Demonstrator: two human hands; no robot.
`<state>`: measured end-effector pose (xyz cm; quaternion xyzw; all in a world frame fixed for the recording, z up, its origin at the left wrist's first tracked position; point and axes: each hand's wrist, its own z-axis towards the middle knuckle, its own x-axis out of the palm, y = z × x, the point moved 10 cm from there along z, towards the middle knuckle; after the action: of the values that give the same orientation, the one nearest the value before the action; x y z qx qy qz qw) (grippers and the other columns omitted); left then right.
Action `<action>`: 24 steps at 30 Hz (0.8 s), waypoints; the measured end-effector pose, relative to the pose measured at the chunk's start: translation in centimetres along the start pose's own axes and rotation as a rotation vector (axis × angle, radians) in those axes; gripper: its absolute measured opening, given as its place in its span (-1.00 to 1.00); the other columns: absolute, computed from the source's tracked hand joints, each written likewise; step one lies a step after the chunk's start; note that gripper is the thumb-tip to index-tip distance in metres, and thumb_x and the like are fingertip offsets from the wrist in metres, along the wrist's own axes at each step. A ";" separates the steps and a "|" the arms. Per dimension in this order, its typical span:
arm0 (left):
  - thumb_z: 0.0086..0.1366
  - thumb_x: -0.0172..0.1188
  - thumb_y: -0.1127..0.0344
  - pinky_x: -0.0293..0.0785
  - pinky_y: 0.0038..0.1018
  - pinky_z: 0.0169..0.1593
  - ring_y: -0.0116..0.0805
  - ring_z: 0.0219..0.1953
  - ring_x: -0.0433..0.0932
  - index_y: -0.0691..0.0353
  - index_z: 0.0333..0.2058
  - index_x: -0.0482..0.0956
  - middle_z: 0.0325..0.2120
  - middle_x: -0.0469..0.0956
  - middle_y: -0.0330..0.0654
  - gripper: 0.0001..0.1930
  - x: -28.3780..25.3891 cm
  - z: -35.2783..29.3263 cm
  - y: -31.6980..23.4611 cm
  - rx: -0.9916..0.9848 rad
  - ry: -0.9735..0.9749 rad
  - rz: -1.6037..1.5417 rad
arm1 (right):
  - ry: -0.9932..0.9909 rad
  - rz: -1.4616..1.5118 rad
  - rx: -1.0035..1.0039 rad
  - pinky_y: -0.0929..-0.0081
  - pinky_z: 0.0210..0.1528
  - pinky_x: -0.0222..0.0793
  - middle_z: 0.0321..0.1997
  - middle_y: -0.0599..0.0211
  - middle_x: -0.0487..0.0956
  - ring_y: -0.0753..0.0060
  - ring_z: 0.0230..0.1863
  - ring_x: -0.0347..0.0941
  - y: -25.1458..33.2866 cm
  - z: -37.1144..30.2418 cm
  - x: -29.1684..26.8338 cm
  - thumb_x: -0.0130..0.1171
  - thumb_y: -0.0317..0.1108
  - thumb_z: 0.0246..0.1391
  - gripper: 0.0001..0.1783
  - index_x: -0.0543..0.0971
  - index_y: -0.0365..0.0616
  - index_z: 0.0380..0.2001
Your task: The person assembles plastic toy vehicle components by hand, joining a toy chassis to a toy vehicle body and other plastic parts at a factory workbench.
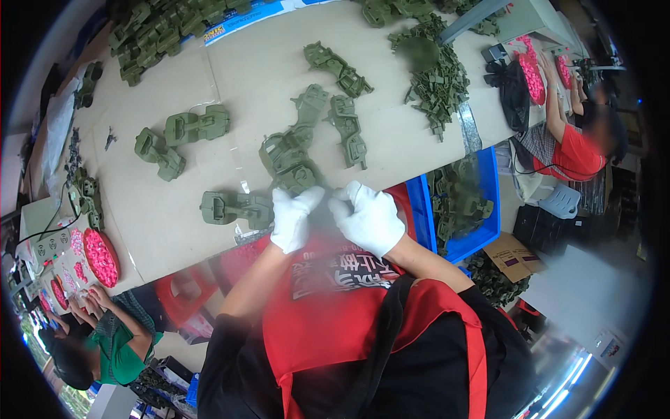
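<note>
Both my hands wear white gloves and sit close together at the table's near edge. My left hand point(294, 216) is closed, fingertips beside the near end of a green plastic vehicle body point(285, 150). My right hand point(370, 218) is closed too, thumb against the curled fingers. The gap between them is blurred, so what they pinch cannot be made out. Just left of my left hand lies another green vehicle part point(236, 208). Beyond my hands rest a long narrow green part point(347, 131) and a similar part point(338, 68). More green bodies point(197, 126) lie to the left.
A heap of small green parts point(438, 84) is at the far right, and stacked green bodies point(157, 35) are at the far left. A blue crate point(497, 202) of green parts stands right of me. Co-workers sit by red trays of pink pieces point(101, 258) on both sides.
</note>
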<state>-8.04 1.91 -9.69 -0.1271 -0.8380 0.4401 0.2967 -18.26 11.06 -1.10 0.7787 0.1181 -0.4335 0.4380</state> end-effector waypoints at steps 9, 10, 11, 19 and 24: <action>0.13 0.13 0.53 0.45 -0.49 -0.34 -0.44 -0.43 0.54 0.30 -0.35 0.58 -0.48 0.57 -0.23 -0.90 0.6 -1.4 -2.8 0.411 0.120 0.723 | -0.099 0.069 -0.169 0.12 -0.37 0.48 -0.46 0.10 0.59 -0.07 -0.43 0.53 -0.5 0.1 2.0 0.19 -0.30 0.05 -0.87 0.51 -0.11 -0.40; 0.14 0.12 0.53 0.47 -0.47 -0.33 -0.44 -0.40 0.55 0.29 -0.36 0.58 -0.45 0.58 -0.24 -0.90 2.7 -2.4 -3.3 0.643 0.271 1.065 | -0.150 0.036 -0.258 0.11 -0.41 0.46 -0.49 0.15 0.57 -0.05 -0.47 0.52 0.3 -0.1 1.7 0.15 -0.27 0.08 -0.85 0.49 -0.10 -0.43; 0.14 0.12 0.53 0.47 -0.47 -0.33 -0.44 -0.40 0.55 0.29 -0.36 0.58 -0.45 0.58 -0.24 -0.90 2.8 -2.3 -3.1 0.644 0.269 1.064 | -0.149 0.035 -0.260 0.11 -0.41 0.46 -0.49 0.15 0.57 -0.05 -0.47 0.52 0.3 0.1 1.7 0.15 -0.27 0.08 -0.85 0.49 -0.10 -0.43; 0.07 0.14 0.48 0.52 -0.38 -0.05 -0.25 -0.23 0.58 0.36 -0.09 0.51 -0.27 0.58 -0.10 -0.63 -2.2 1.9 0.5 -0.129 -0.044 -0.205 | 0.414 0.777 0.261 0.47 -0.31 0.48 -0.42 0.22 0.63 0.34 -0.37 0.58 -4.7 6.4 3.3 0.34 -0.11 0.01 -0.60 0.60 -0.29 -0.32; 0.15 0.17 0.44 0.50 -0.35 -0.10 -0.33 -0.18 0.51 0.24 -0.02 0.47 -0.18 0.52 -0.21 -0.63 -1.7 1.9 -1.0 -0.087 0.023 -0.323 | -0.128 0.027 0.386 0.35 -0.12 0.48 -0.20 0.03 0.65 0.16 -0.17 0.61 -15.1 12.1 3.0 0.33 -0.03 0.00 -0.46 0.56 -0.26 -0.09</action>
<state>-7.80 -0.78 -10.41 -0.0086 -0.8623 0.3483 0.3674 -31.93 9.85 -15.07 0.8205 -0.0059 -0.4908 0.2931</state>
